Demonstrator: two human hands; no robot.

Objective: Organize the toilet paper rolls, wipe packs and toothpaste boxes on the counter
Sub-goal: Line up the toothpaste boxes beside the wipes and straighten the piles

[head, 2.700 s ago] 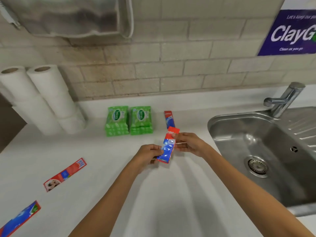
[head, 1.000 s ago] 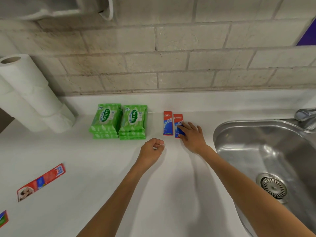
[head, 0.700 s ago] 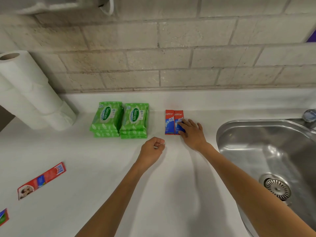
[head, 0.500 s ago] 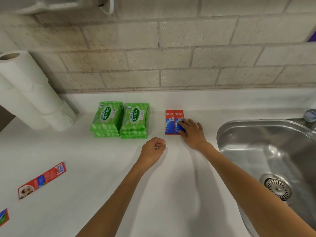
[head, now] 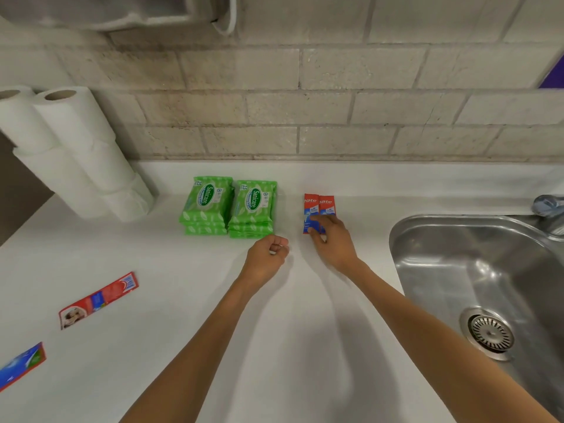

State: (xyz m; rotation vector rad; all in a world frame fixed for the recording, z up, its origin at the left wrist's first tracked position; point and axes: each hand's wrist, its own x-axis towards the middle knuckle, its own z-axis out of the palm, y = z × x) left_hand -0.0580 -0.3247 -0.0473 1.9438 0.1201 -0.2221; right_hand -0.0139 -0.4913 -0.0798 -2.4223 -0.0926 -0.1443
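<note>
The right hand (head: 331, 239) has its fingertips (head: 310, 221) on the near ends of two toothpaste boxes (head: 319, 206) lying side by side and touching. Blur hides whether it pinches or only presses them, while the left hand (head: 267, 259) is clenched on nothing just beside it. This looks like squaring up the toothpaste row, which lies on the counter (head: 305, 331) between the two stacks of wipe packs (head: 229, 206) and the sink (head: 393, 239), with the toilet paper rolls (head: 76, 154) stacked far left. The next move probably calls for a long reach left to the red toothpaste box (head: 97, 300) and the blue toothpaste box (head: 21, 366), lying askew and well apart from the row.
</note>
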